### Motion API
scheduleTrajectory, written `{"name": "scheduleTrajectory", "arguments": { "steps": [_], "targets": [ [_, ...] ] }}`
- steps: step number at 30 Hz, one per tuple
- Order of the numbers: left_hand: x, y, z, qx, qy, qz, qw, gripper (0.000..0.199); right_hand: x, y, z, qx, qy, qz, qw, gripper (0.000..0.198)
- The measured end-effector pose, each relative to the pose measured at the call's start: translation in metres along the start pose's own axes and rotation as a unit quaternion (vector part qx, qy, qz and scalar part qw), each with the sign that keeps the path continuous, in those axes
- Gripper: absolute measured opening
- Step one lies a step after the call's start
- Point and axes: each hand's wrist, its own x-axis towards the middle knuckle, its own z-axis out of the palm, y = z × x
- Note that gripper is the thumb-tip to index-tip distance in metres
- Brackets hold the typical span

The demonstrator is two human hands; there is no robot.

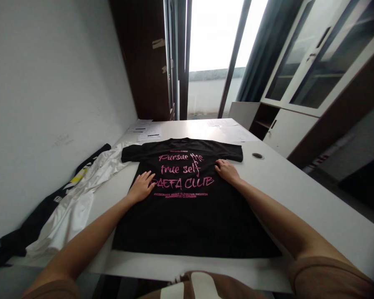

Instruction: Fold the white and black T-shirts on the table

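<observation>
A black T-shirt (187, 224) with pink lettering lies spread flat on the white table, its neckline at the far side and its hem near me. My left hand (141, 185) rests on the left part of the shirt, fingers apart, beside the start of the "PAEFA CLUB" line. On the right side of the chest, below the sleeve, lies my right hand (227, 170), palm down with its fingers slightly bent against the cloth. Neither hand lifts any fabric.
The white table (299, 203) runs up to the left wall. Along that wall lie a white garment (77, 203) and a black garment (39, 220), bunched up. Papers (149, 132) lie at the far edge, and a round cable hole (257, 156) is at the right.
</observation>
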Motion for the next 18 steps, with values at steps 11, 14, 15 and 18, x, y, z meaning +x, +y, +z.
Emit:
{"name": "scheduleTrajectory", "arguments": {
  "steps": [11, 14, 15, 18],
  "targets": [
    [-0.042, 0.031, -0.016, 0.088, 0.007, -0.031, 0.996, 0.061, -0.024, 0.006, -0.001, 0.002, 0.008, -0.029, 1.000, 0.043],
    [-0.043, 0.057, -0.022, 0.071, 0.023, 0.005, 0.997, 0.061, -0.027, 0.007, -0.005, 0.002, 0.005, -0.033, 0.999, 0.043],
    [-0.044, 0.072, -0.023, 0.059, 0.017, 0.030, 0.998, 0.061, -0.028, 0.008, -0.006, 0.002, 0.006, -0.036, 0.999, 0.044],
    [-0.051, 0.127, -0.022, 0.014, -0.040, 0.119, 0.992, 0.061, -0.026, 0.013, -0.010, 0.001, 0.006, -0.033, 0.999, 0.044]
  ]
}}
